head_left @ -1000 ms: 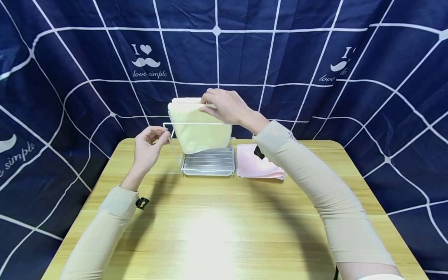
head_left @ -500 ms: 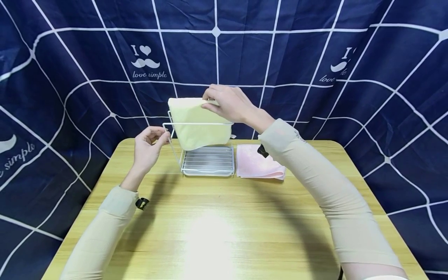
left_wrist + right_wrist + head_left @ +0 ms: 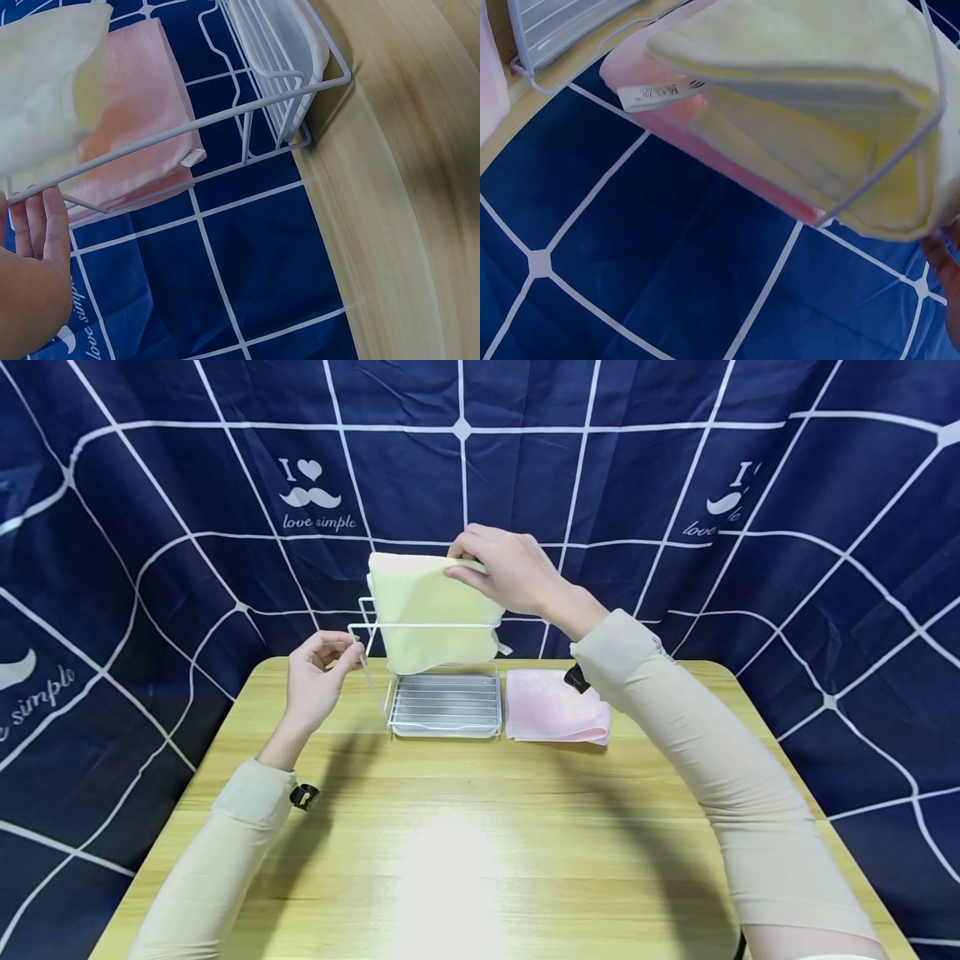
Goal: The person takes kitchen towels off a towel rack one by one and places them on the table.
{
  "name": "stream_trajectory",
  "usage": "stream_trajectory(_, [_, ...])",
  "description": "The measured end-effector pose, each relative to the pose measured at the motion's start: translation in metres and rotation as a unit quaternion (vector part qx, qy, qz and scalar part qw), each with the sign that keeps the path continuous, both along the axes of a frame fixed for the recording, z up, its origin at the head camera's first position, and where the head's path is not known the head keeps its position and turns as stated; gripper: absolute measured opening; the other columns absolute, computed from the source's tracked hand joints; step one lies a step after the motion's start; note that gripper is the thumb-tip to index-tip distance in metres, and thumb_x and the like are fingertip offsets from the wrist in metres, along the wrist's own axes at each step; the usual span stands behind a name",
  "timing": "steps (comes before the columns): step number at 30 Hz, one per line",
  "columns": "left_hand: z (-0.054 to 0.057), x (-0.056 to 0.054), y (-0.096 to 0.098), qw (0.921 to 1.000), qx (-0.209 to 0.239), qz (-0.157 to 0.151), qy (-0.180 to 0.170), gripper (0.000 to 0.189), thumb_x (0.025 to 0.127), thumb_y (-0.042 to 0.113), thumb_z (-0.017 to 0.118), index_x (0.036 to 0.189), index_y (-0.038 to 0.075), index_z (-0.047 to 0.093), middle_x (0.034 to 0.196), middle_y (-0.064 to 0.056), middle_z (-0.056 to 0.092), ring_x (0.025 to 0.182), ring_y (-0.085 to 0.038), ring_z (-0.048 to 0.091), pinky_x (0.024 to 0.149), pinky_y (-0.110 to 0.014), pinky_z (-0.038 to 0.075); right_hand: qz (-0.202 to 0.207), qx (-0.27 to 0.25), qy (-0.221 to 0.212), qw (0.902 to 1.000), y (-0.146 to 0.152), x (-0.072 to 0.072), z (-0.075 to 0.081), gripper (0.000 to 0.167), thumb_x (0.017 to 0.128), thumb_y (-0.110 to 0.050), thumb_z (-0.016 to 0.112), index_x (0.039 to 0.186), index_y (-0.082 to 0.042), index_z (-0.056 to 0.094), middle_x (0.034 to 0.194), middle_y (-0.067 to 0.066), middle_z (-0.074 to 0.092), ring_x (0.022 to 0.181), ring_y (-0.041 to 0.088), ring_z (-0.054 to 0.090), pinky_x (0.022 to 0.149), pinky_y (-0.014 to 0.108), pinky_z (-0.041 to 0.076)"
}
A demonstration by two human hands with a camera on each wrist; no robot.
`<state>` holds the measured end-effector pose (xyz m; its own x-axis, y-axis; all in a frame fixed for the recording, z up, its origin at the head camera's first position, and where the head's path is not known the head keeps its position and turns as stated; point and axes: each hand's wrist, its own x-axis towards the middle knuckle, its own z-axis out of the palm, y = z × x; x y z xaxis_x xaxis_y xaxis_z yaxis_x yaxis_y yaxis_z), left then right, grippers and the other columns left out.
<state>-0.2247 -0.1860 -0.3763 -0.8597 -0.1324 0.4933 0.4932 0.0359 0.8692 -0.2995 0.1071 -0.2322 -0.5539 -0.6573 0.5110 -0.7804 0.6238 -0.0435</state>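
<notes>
A white wire rack (image 3: 442, 626) stands at the back of the table. My left hand (image 3: 317, 681) pinches the upper left corner of its frame. With thumb and fingers, my right hand (image 3: 517, 568) holds the top edge of a folded yellow towel (image 3: 438, 610), which hangs behind the rack's front bar. In the left wrist view, a pink towel (image 3: 146, 90) with a white tag (image 3: 193, 157) hangs at the rack behind the yellow one. The head view mostly hides that pink towel. Seen from the right wrist, the yellow towel's folds (image 3: 802, 150) gape at the side.
Under the rack's lower wires sits a shallow light tray (image 3: 446, 693). Another folded pink towel (image 3: 555, 710) lies on the wooden table (image 3: 465, 793) to the right of the rack. A dark blue curtain (image 3: 517, 477) with white lines hangs close behind.
My right hand has risen and shifted slightly right, lifting the yellow towel with it. The pink edge seen behind it earlier is covered in the head view. My left hand keeps its place.
</notes>
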Motion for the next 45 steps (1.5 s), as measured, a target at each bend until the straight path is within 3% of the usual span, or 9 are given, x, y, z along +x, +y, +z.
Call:
stream_trajectory(9, [-0.001,0.001,-0.002,1.0,0.0,0.001,-0.001,0.014,0.095,-0.012,0.067,0.105,-0.02,0.061,0.081,0.013,0.075,0.073,0.0,0.07,0.073,-0.015,0.066,-0.013,-0.016,0.014,0.9997,0.01,0.004,0.004,0.026,0.105,-0.038,0.065,0.11,-0.013,0.071,0.089,0.002,0.058,0.076,0.019,0.054,0.061,0.03,0.039])
stream_trajectory(20, [-0.001,0.003,-0.004,1.0,0.0,-0.005,0.003,0.015,0.095,-0.013,0.067,0.107,-0.021,0.06,0.081,0.013,0.075,0.073,0.0,0.07,0.073,-0.015,0.066,-0.007,-0.047,0.033,0.9983,0.017,0.009,0.01,0.027,0.104,-0.036,0.067,0.108,-0.009,0.071,0.089,0.006,0.06,0.077,0.021,0.056,0.062,0.03,0.042])
stream_trajectory(45, [0.001,0.007,-0.008,0.9998,-0.017,-0.009,0.002,0.016,0.096,-0.011,0.067,0.108,-0.021,0.061,0.082,0.016,0.074,0.074,0.001,0.07,0.074,-0.014,0.066,-0.015,-0.116,0.033,0.9926,0.037,0.027,0.016,0.022,0.103,-0.029,0.071,0.108,-0.008,0.073,0.085,0.006,0.059,0.073,0.012,0.048,0.063,0.022,0.033])
